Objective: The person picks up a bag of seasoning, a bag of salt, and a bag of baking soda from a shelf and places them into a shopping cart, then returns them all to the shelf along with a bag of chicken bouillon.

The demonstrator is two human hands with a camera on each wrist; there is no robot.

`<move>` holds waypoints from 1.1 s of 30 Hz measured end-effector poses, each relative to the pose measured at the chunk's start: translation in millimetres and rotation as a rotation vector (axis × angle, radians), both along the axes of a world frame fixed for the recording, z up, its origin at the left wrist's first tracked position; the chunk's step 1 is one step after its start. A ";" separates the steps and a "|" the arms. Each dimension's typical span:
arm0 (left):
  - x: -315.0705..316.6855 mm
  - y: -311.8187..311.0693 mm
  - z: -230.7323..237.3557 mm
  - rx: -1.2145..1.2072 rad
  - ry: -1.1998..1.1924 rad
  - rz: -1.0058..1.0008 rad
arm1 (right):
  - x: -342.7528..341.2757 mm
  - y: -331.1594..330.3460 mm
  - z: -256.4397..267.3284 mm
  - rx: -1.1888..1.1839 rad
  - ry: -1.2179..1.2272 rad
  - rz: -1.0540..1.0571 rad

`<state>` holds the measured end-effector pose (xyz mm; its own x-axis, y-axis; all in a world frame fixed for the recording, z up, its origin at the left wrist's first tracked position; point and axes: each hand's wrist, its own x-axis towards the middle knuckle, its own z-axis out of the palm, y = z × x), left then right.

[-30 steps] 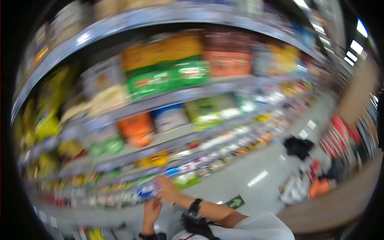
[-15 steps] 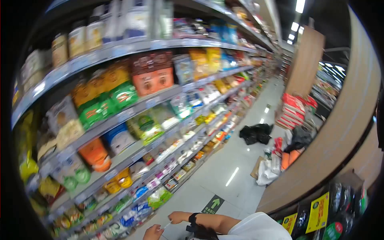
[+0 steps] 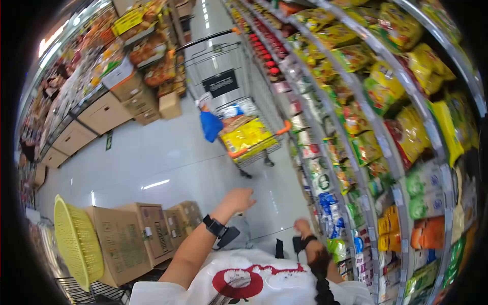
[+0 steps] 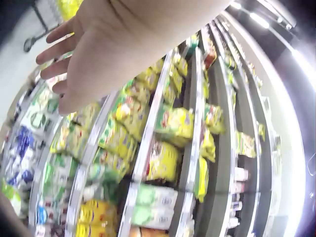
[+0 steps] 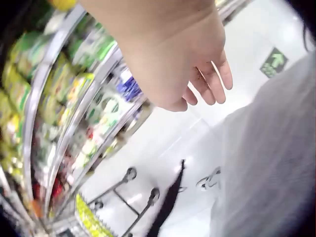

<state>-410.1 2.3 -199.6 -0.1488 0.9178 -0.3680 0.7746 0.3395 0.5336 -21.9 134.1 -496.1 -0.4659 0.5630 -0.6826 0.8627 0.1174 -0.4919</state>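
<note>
Left hand (image 3: pixel 237 201), right hand (image 3: pixel 303 227): we're holding nothing, fingers loosely extended. Cart (image 3: pixel 220 83) (yellow packs (image 3: pixel 249 136) aboard): standing ahead, beside the shelf (image 3: pixel 367 113). Risk: passing too close, we could be knocking packets (image 3: pixel 329 206) down.

Up top, the head camera looks forward and down, over the shirt (image 3: pixel 190 274) and onto the floor (image 3: pixel 142 152), cart (image 3: pixel 221 83) ahead and shelves (image 3: pixel 399 198) to the right, the widest take here, dark at its corners. Over to the left wrist: right up against the left hand (image 4: pixel 106 54), which crowds the upper edge, the lens slanted at the shelves. And the right wrist: the right hand (image 5: pixel 180 64) close at the top, floor beyond, shelves slanting down the left. All three catch the shelves and the blue packs (image 3: pixel 329 216); head and right wrist share the cart.
</note>
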 end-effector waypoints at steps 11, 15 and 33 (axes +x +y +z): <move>-147.7 47.6 -10.4 0.204 -0.323 0.323 | -395.6 40.5 240.9 0.750 0.779 0.212; -183.6 90.7 -31.8 0.320 -0.001 0.285 | -417.9 73.7 234.5 0.867 0.690 0.312; -378.2 225.7 -44.9 -0.092 0.354 0.403 | -566.5 200.5 173.8 0.131 0.145 0.430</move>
<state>-788.3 228.0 -244.6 -0.6116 0.7289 -0.3076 0.7003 0.6797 0.2181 -588.3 334.6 -322.3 -0.7612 0.3751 -0.5290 0.6454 0.5185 -0.5610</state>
